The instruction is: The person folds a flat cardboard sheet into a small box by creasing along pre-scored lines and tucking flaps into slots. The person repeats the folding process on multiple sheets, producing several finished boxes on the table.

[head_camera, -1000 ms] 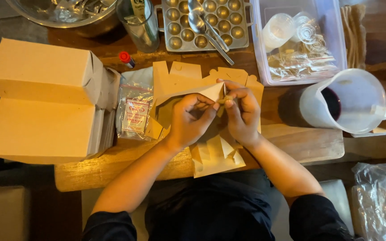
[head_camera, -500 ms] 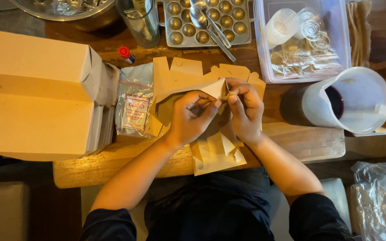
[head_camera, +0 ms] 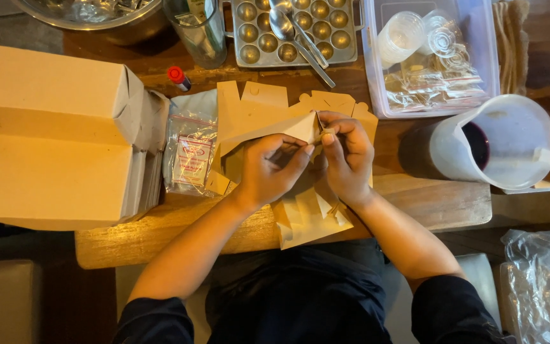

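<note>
A flat tan cardboard box blank (head_camera: 259,114) lies on the wooden table (head_camera: 428,204) in front of me, partly folded up. My left hand (head_camera: 274,167) grips one of its flaps from the left, fingers curled. My right hand (head_camera: 346,153) pinches the same flap's corner from the right, thumb and fingers closed on the card. Both hands meet at the raised, pointed fold near the middle. More cut cardboard pieces (head_camera: 310,220) lie under my wrists at the table's near edge.
Two assembled tan boxes (head_camera: 52,137) stand at the left, a clear bag (head_camera: 191,153) beside them. Behind are a glass (head_camera: 195,32), a red-capped small bottle (head_camera: 178,78), a metal mould tray with spoons (head_camera: 294,28), a clear plastic tub (head_camera: 431,57), and a white jug of dark liquid (head_camera: 498,143).
My hands have stayed on the fold; the fingers have shifted slightly, pressing the flap's corner closer together.
</note>
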